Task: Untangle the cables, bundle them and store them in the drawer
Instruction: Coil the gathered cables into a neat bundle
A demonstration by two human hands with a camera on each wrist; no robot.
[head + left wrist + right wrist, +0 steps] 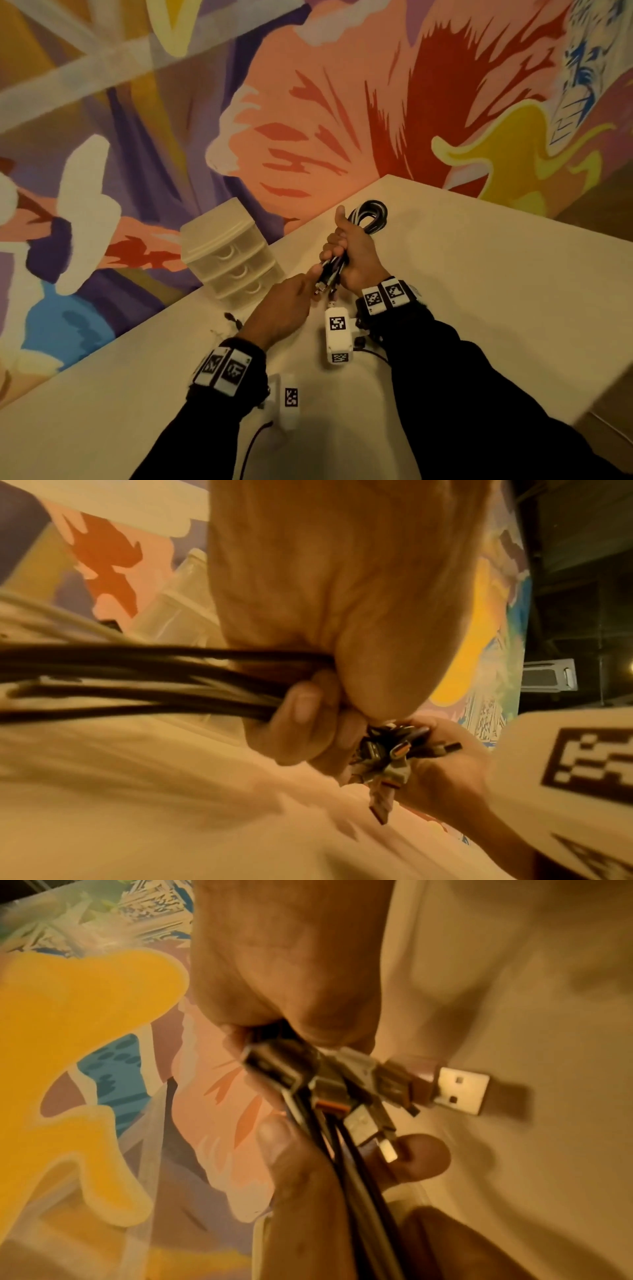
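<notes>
I see my right hand (356, 255) fisted round the folded black-and-white cable bundle (368, 214) above the cream table (479, 274). My left hand (287, 306) pinches its metal plugs (323, 286) at fingertip. Blur obscures individual cables; the translucent plastic drawer unit (229, 253) stands well apart.

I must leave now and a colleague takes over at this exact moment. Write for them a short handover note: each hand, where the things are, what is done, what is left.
Right hand: grips the folded cables in a fist above the table, loop end pointing away.
Left hand: fingers at the plugs that stick out below the right fist, gathering them.
Drawer unit: on the table by the wall, left of the hands; all drawers look closed.
Done: cables appear untangled and folded together.
Left: secure the bundle, open a drawer, put it in, close it.
</notes>
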